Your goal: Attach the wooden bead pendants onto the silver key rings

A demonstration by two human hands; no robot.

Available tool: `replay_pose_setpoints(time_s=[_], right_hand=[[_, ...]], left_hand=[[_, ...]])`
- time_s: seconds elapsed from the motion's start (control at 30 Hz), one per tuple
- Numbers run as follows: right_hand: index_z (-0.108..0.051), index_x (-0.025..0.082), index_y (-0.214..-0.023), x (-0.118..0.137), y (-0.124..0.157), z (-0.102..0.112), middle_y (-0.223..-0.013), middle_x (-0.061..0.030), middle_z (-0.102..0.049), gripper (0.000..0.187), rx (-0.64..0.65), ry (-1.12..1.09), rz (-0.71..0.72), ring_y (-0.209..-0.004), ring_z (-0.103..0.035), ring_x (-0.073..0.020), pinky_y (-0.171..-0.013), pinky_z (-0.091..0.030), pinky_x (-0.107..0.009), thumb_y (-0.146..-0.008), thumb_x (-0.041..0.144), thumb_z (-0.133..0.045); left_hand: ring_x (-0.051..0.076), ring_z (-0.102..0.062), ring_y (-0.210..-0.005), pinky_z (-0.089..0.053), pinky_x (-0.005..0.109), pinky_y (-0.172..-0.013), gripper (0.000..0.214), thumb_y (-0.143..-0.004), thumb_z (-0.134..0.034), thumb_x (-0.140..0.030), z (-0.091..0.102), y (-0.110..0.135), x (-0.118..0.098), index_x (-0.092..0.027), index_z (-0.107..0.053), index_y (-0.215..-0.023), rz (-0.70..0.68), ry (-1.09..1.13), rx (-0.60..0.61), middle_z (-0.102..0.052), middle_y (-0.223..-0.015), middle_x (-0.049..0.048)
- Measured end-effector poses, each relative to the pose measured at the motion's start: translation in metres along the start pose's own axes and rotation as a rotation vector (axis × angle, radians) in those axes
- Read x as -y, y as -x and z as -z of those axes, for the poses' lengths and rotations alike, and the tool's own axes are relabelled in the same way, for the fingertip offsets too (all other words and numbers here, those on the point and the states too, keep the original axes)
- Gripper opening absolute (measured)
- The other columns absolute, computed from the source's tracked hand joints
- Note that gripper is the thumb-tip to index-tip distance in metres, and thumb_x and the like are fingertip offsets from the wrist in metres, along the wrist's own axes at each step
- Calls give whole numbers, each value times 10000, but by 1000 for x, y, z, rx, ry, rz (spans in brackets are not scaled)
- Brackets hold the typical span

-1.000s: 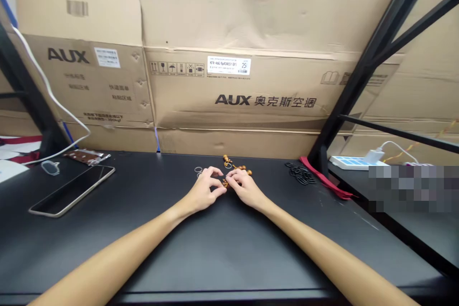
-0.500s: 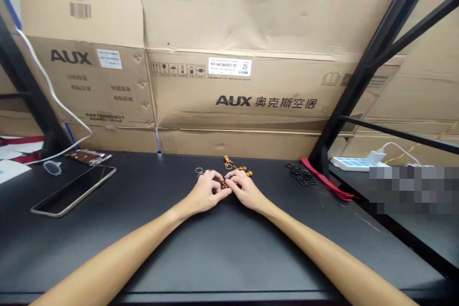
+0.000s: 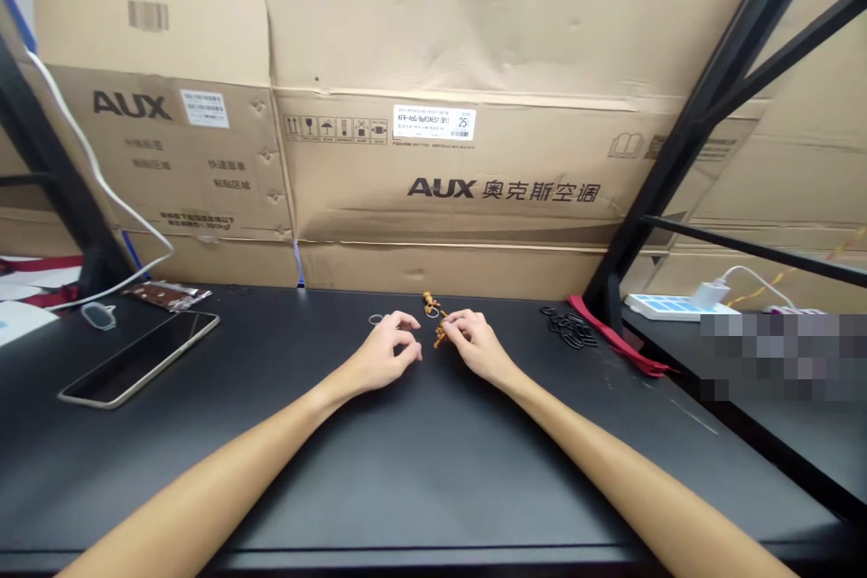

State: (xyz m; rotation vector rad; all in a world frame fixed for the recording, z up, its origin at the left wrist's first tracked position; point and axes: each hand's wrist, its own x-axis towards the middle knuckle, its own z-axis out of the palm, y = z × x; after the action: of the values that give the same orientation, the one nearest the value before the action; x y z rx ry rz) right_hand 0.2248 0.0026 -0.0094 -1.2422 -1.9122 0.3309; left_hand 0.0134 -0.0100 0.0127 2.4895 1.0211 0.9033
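1. My left hand (image 3: 385, 354) and right hand (image 3: 478, 346) are both low over the black desk (image 3: 433, 479), palms down, with the forearms angling in from the lower corners and the wrists slightly raised. The two hands sit just apart, fingertips turned toward each other.

2. The left hand's fingers are loosely curled and narrow, and I see nothing held in them. On the right hand, the fingertips (image 3: 450, 318) are drawn in close at the top of the small string of amber-brown beads (image 3: 439, 330). They touch or nearly touch it, but from this view I cannot tell whether they are actually pinching it.

3. The bead string runs roughly upright on the screen from just under the right fingertips to a small loop at its far end, and it lies between my two hands, nearer the right. A small metal split ring (image 3: 376, 319) lies just beyond the left fingertips, apart from the beads.

4. To the right, a heap of black rubber rings (image 3: 569, 327) lies well beside my right hand, next to a red strip (image 3: 613, 336) at the foot of a black shelf upright (image 3: 684, 153). To the left, a smartphone (image 3: 139, 359) lies face up, well apart from my left hand.

5. The desk's near edge runs well below my wrists. The far edge sits just beyond the beads, against flattened AUX cardboard cartons (image 3: 501, 36).
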Motion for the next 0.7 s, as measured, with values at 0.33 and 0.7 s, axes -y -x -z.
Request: replay_pose_setpoints(time_s=[0.33, 0.7], right_hand=[[-638, 174, -764, -3, 7, -6, -1021, -96, -591, 210, -11, 405, 173, -1003, -458, -253, -861, -403, -397, -890, 290, -516], [-621, 219, -1084, -2, 5, -5, -1239, -76, -565, 250, 64, 545, 134, -1165, -438, -241, -922, -374, -382, -887, 333, -517]], left_hand=[[258, -492, -1022, -417, 395, -839, 141, -843, -492, -188, -1, 5, 16, -156, -611, -775, -59, -601, -84, -539, -1111, 117], [251, -501, -1125, -385, 397, -932, 271, -880, -479, -199, -12, -6, 21, -167, -549, -1139, -127, -663, -39, -566, -1226, 104]])
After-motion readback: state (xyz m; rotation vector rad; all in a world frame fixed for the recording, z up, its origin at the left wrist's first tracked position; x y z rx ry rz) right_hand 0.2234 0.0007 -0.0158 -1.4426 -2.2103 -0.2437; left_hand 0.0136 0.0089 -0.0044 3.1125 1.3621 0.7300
